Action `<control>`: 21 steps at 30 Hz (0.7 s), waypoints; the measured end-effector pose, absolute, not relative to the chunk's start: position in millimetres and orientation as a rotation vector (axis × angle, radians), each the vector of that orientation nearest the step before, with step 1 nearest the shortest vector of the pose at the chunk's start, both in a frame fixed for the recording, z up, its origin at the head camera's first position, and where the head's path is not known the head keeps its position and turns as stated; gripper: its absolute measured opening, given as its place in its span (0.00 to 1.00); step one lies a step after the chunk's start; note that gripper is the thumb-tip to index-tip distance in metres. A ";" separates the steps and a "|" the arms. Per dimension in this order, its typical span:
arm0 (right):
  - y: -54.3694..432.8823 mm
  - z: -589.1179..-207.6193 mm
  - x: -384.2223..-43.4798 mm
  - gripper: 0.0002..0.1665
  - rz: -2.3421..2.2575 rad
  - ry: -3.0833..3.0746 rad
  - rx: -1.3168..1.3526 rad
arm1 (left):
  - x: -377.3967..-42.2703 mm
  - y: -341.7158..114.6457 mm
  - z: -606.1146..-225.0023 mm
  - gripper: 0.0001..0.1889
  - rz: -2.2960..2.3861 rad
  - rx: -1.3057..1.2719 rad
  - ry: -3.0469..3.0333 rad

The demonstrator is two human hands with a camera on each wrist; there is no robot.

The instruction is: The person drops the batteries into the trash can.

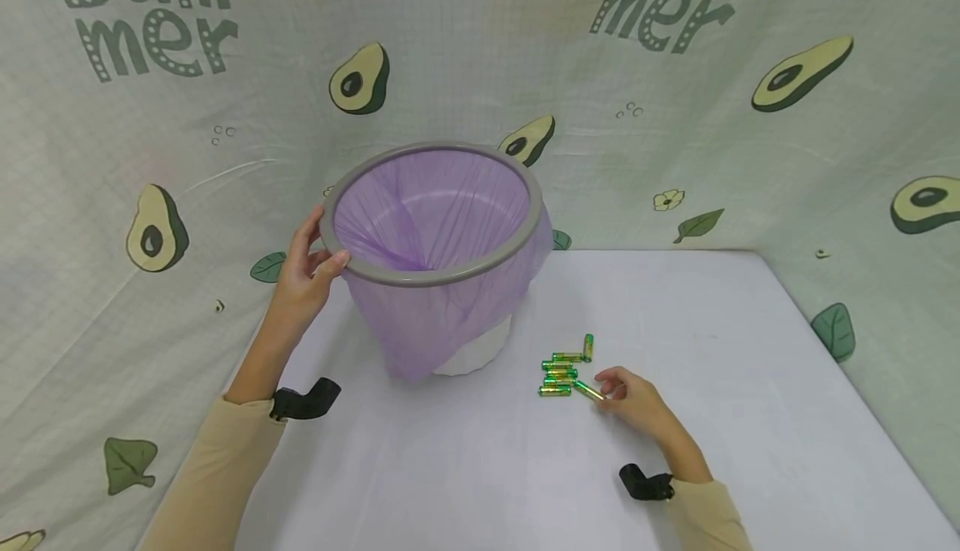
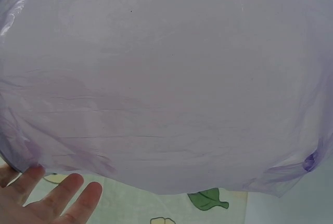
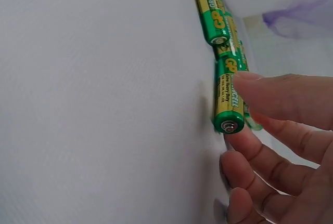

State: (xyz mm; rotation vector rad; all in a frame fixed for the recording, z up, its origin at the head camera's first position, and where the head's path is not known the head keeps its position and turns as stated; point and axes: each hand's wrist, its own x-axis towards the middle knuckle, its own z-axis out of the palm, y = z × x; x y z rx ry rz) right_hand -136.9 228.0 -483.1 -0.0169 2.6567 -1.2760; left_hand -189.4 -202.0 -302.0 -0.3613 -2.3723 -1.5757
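Note:
A trash can [image 1: 431, 279] with a grey rim and a purple liner bag stands at the left of the table. My left hand [image 1: 306, 272] grips the left side of its rim, thumb on the near side; in the left wrist view the liner [image 2: 166, 89] fills most of the picture. My right hand [image 1: 636, 401] pinches a green and gold battery [image 3: 229, 96] between thumb and forefinger, low by the tabletop. Several like batteries [image 1: 555, 391] lie grouped just left of it, most of them side by side, with one battery [image 1: 588, 347] pointing away at the far end.
A white cloth covers the table [image 1: 750, 351]. Behind and at both sides hangs a pale curtain [image 1: 450, 51] printed with avocados and leaves. Each wrist wears a black camera mount, the left mount [image 1: 306, 399] near the table's left part.

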 end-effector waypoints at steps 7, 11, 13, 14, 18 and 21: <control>225.3 -489.6 -139.6 0.16 -1.250 2.678 -0.018 | -189.8 -202.1 -303.1 0.36 -1.598 -0.361 -2.359; 223.1 -487.5 -139.4 0.13 -1.231 2.685 -0.028 | -189.7 -202.2 -303.1 0.35 -1.601 -0.366 -2.357; 222.5 -486.0 -139.0 0.12 -1.224 2.684 -0.032 | -189.4 -202.1 -303.1 0.35 -1.595 -0.372 -2.360; 222.2 -485.5 -138.9 0.12 -1.220 2.682 -0.033 | -189.6 -202.2 -303.2 0.36 -1.592 -0.375 -2.360; 222.3 -486.3 -139.6 0.10 -1.183 2.695 -0.042 | -189.5 -202.2 -303.2 0.36 -1.593 -0.373 -2.362; 223.0 -488.6 -141.3 0.10 -1.163 2.708 -0.046 | -189.9 -202.0 -303.0 0.36 -1.598 -0.373 -2.357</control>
